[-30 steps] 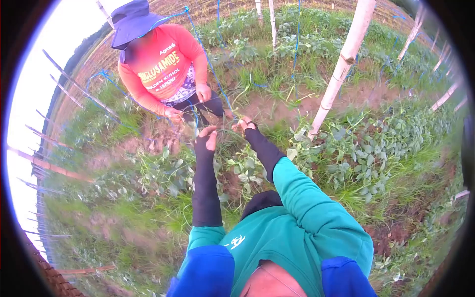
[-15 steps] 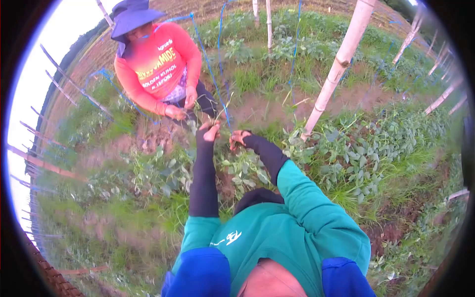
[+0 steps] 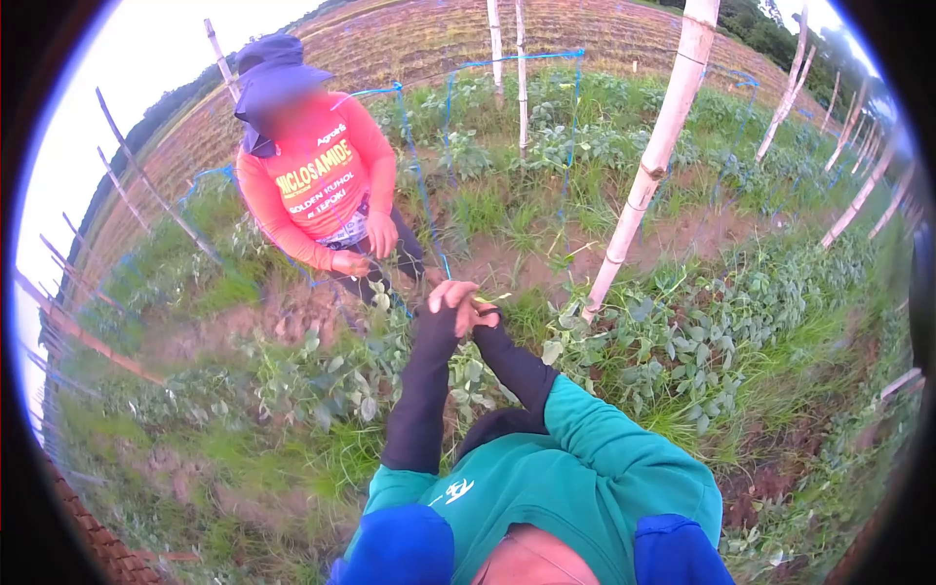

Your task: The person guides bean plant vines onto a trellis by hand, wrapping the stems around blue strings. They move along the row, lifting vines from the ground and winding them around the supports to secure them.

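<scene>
My left hand (image 3: 452,296) and my right hand (image 3: 480,313) meet in front of me, above the leafy plants (image 3: 468,375). The left one's fingers are bent over toward the right one. My right hand is closed, its fingers partly hidden behind the left. A thin yellow-green plant piece (image 3: 497,298) shows at the right fingertips; what lies between the hands I cannot tell. A blue string (image 3: 421,190) slants down from the far side and reaches the left fingertips in this view. Dark sleeves cover both my wrists.
Across the row stands a person in a red shirt (image 3: 327,185), both hands low at the waist. A thick bamboo pole (image 3: 651,166) leans to the right of my hands. More poles (image 3: 860,200), strings and leafy rows (image 3: 717,331) surround the spot.
My left hand has moved right and down, away from the stems near the other person's hands, and joined my right hand. The other person's hands have come apart slightly, and the view has tilted up.
</scene>
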`<state>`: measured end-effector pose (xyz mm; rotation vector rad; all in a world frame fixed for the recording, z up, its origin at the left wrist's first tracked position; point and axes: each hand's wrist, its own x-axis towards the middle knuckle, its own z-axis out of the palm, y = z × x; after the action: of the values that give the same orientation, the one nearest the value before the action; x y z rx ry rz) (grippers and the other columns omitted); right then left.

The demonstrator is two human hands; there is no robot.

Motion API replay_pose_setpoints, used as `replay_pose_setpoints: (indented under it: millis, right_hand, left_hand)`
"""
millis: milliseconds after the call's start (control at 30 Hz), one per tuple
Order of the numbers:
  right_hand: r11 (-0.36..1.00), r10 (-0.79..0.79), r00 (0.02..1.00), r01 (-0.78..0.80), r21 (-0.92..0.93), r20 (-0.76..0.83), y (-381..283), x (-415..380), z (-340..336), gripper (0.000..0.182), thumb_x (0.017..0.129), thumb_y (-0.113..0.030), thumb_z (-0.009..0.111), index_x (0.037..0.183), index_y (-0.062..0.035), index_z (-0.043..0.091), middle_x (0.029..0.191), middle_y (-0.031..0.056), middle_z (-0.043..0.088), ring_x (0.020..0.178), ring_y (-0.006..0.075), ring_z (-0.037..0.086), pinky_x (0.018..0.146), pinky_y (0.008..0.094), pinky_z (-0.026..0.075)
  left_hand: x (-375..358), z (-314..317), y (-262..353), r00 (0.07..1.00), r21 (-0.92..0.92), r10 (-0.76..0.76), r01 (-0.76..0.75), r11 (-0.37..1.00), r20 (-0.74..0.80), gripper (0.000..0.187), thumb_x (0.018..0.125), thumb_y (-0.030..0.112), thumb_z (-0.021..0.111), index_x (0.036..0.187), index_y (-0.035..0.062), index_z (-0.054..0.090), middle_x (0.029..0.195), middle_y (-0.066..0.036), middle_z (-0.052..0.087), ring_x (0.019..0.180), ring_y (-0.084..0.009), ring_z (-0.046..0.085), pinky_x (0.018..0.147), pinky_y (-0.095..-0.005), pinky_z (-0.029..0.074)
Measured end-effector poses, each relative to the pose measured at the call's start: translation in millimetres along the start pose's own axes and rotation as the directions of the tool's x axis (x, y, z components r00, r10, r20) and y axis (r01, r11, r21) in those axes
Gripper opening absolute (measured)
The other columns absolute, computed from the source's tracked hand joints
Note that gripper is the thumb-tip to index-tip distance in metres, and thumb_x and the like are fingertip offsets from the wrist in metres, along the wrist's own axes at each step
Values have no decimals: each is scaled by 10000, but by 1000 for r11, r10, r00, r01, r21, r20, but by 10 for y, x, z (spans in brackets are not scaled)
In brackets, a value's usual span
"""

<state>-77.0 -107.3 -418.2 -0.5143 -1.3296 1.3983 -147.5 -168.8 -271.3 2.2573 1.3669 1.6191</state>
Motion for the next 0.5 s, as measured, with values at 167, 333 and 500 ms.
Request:
replay_pose_setpoints:
  millis: [167,333,500]
  right_hand:
    - [954,186,974,-148,259,-128,-344,167,80,246,780,-119,505,988,12,490,835,59,562,725,111,530,644,222,414]
    - [857,510,860,-508,86,2,-565,430,97,236,785,-146,508,967,3,497,743,68,578,593,110,543,552,223,428]
    - [769,639,688,-575,-278,344,-856,716,-26,208,781,-129,503,966,-36,524,676,27,572,508,73,494,483,208,406]
  left_hand:
    - [84,76,-20,970,34,-93,104,994,-227,234,696,23,480,917,71,537,818,-93,535,732,-224,529,627,-318,420]
    - [-85,53,-695,831,-12,-502,515,857,-240,176,768,194,493,818,47,577,708,-84,565,621,-170,529,543,-265,411]
    - [-16,91,-1126,483,-192,-829,875,444,282,337,742,368,525,822,45,586,566,-35,532,426,-87,448,394,-214,337]
